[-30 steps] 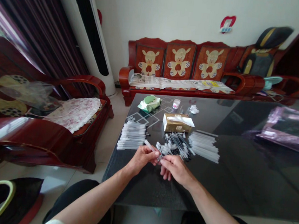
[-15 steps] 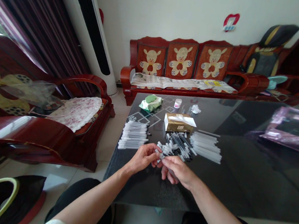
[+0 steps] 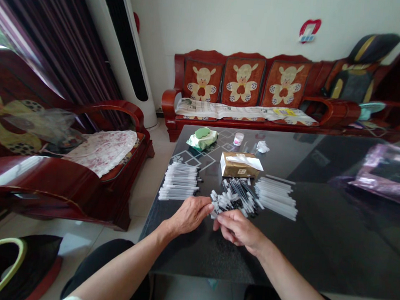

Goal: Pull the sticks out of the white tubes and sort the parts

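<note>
My left hand [image 3: 193, 214] is closed, thumb and fingers pressed together at the near left edge of a pile of white pen caps [image 3: 226, 201]. To its right my right hand [image 3: 238, 227] pinches at the near side of the same pile, its other fingers curled. What either pinch holds is too small to make out. Black pen refills [image 3: 242, 191] lie loosely behind and among the caps. On the left is a neat row of white pens [image 3: 180, 183] with dark ends. Clear white pen barrels [image 3: 275, 198] lie in a stack on the right.
A gold tissue box [image 3: 239, 169] stands behind the refills on the dark glossy table [image 3: 321, 246]. Farther back are a green wipes pack [image 3: 203, 139], a small white cup [image 3: 238, 138] and a crumpled tissue [image 3: 262, 147]. A purple plastic bag [image 3: 392, 171] lies at the right.
My hands have moved slightly apart. The left fingers have straightened and flattened toward the cap pile, while the right hand's lower fingers have curled in.
</note>
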{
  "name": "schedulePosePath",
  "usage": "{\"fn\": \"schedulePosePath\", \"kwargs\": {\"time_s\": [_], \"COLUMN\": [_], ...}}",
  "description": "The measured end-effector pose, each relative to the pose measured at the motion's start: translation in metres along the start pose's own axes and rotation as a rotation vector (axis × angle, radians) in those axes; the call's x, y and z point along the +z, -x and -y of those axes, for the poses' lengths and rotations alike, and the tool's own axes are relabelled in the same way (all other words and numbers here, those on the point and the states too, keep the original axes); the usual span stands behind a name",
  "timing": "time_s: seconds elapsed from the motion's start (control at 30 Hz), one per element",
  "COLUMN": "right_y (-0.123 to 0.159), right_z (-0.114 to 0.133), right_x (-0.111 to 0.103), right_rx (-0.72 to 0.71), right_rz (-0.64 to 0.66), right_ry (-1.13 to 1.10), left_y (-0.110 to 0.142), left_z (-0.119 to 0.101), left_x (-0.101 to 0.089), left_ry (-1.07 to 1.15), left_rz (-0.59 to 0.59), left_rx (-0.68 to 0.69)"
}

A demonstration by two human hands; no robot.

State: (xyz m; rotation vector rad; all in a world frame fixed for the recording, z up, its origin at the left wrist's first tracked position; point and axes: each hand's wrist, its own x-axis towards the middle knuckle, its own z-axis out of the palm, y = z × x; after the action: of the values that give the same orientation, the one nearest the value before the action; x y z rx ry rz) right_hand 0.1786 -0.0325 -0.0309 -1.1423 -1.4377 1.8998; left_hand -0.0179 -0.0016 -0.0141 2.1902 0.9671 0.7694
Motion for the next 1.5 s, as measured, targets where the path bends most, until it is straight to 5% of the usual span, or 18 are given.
{"fn": "schedulePosePath", "kwargs": {"time_s": [0.2, 0.4, 0.57, 0.67, 0.9, 1.03, 1.3, 1.5], "right_y": [-0.001, 0.002, 0.001, -0.001, -0.003, 0.000, 0.003, 0.006], "right_z": [0.003, 0.008, 0.003, 0.000, -0.005, -0.001, 0.009, 0.005], "right_x": [0.002, 0.005, 0.007, 0.005, -0.003, -0.001, 0.002, 0.005], "right_rx": [-0.171, -0.294, -0.300, -0.296, -0.060, -0.040, -0.346, -0.430], "right_rz": [-0.127, -0.275, -0.398, -0.345, -0.077, -0.007, -0.268, -0.430], "right_ry": [0.241, 0.713, 1.017, 0.910, 0.161, 0.072, 0.782, 1.328], "left_y": [0.000, -0.002, -0.001, 0.002, 0.005, 0.004, 0.003, 0.001], "left_z": [0.000, 0.008, 0.019, 0.015, 0.004, 0.005, 0.002, 0.006], "left_x": [0.000, 0.008, 0.015, 0.013, 0.002, -0.001, 0.001, 0.007], "left_ry": [0.025, -0.007, 0.037, 0.035, 0.000, -0.064, -0.003, 0.214], "left_rz": [-0.019, -0.020, 0.001, 0.009, 0.064, 0.113, 0.104, 0.153], "left_rx": [-0.063, -0.116, -0.189, -0.139, 0.065, 0.109, -0.088, -0.289]}}
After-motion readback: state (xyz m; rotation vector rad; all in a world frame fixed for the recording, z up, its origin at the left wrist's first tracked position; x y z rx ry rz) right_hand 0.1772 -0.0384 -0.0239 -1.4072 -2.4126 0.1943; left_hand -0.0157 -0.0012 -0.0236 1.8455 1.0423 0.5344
